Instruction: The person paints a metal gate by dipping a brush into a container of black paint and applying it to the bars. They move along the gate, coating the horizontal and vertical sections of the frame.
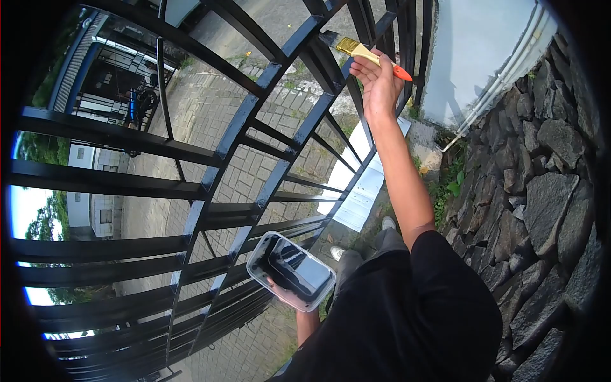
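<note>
My right hand (377, 79) is closed round a paintbrush (363, 51) with a pale handle, an orange end and a gold-coloured ferrule. The brush's dark bristles are at a black metal bar of the fence (321, 67); whether they touch it I cannot tell. Lower down, my left hand (289, 294) holds a clear plastic container (328, 278) from below, its fingers partly seen through the wall. Black liquid coats the inside of the container.
White sheets (356, 197) lie on the ground along the fence foot. A dark stone wall (541, 184) rises on the right, beside a pale wall (471, 57) with pipes (503, 79). Brick paving (248, 172) and a bicycle (141, 105) show through the bars.
</note>
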Demonstrator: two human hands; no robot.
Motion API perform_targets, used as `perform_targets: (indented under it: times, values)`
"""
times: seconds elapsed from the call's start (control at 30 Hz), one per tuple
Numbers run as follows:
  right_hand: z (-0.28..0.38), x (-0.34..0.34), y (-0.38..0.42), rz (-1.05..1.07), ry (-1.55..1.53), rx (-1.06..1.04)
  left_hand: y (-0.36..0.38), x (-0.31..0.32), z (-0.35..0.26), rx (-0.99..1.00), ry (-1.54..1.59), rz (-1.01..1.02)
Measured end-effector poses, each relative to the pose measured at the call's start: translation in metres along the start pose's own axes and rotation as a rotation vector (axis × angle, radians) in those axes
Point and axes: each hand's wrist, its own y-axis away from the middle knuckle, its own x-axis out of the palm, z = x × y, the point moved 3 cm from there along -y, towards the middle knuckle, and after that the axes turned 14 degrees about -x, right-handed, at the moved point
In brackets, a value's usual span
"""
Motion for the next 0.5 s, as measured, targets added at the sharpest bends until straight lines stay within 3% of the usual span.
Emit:
perform_targets:
  times: [0.13,0.23,0.33,0.4,0.5]
  values:
    - [-0.001,-0.009,0.006,-0.008,0.023,-0.031,0.000,0.001,0.001,-0.014,0.056,0.007]
    - [0.004,-0.006,0.008,-0.005,0.050,-0.042,-0.004,-0.013,-0.001,0.046,-0.002,-0.099]
    - [0.011,0.004,0.010,0.053,0.037,-0.190,0.001,-0.010,0.001,0.045,-0.030,-0.089]
    - [0.018,0.015,0.017,0.266,0.166,-0.475,0.002,-0.011,0.001,0.060,-0.106,-0.056]
    - [0.010,0.012,0.025,0.366,0.254,-0.508,0.002,-0.007,0.003,0.056,-0.064,-0.036]
